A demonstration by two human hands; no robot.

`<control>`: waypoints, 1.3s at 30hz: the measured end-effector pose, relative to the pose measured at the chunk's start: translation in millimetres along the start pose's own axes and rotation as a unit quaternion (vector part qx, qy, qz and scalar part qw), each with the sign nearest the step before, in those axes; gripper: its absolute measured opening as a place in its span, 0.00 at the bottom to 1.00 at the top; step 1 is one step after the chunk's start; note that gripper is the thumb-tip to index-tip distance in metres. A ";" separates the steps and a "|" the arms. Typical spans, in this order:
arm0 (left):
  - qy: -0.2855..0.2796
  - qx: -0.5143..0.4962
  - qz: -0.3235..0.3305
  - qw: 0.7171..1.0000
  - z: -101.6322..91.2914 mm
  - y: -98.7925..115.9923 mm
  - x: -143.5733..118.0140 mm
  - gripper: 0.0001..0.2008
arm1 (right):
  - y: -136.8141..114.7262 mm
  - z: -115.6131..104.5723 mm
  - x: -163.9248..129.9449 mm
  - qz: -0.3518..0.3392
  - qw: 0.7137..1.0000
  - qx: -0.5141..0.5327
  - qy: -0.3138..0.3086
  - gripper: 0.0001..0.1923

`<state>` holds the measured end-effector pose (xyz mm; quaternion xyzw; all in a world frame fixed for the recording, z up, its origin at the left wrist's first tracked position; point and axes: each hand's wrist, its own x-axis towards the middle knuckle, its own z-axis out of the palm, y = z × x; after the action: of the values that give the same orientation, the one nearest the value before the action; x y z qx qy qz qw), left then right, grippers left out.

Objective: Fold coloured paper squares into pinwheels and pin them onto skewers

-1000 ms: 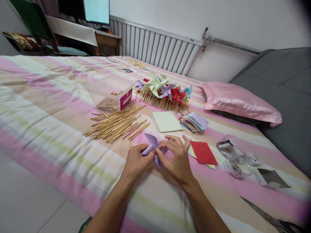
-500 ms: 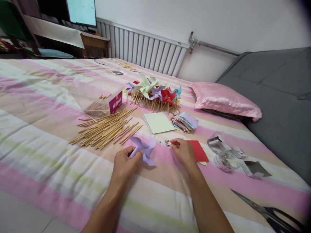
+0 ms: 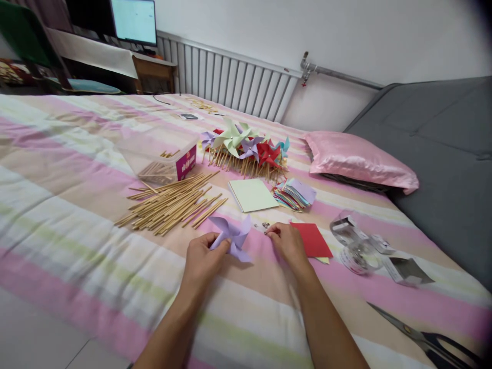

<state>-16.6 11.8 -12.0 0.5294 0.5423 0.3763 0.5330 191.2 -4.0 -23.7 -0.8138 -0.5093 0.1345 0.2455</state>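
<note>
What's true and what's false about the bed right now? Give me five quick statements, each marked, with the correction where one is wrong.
1. The left hand holds a purple pinwheel. True.
2. The right hand rests on the scissors. False: it is at the small metal pieces.
3. The red paper lies beside the right hand. True.
4. The wooden sticks are all in the clear box. False: many lie loose on the striped bedding.
5. The pillow is blue. False: it is pink.

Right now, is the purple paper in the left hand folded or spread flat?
Folded: the purple paper in the left hand shows curled, pointed blades, shaped like a pinwheel.
</note>
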 end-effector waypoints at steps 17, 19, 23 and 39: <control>-0.018 -0.069 0.035 0.997 2.9 2.1 -6.6 0.10 | -69.1 -6.3 -61.3 -0.196 0.918 0.330 -0.094 0.06; -0.014 -0.072 0.050 0.996 2.4 4.1 -7.5 0.10 | -69.6 0.7 -61.5 -0.205 0.931 0.297 -0.054 0.06; -0.011 -0.086 0.073 0.994 1.7 6.7 -8.0 0.10 | -69.5 4.0 -62.1 -0.241 0.936 0.257 0.016 0.06; -0.007 -0.123 0.072 0.990 2.6 11.3 -9.5 0.12 | -67.4 -0.2 -66.5 -0.317 0.927 0.135 0.147 0.05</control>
<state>-13.4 3.9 0.4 0.4999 0.4488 0.4741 0.5692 110.2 -39.3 10.6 -0.5796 -0.6759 -0.0040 0.4552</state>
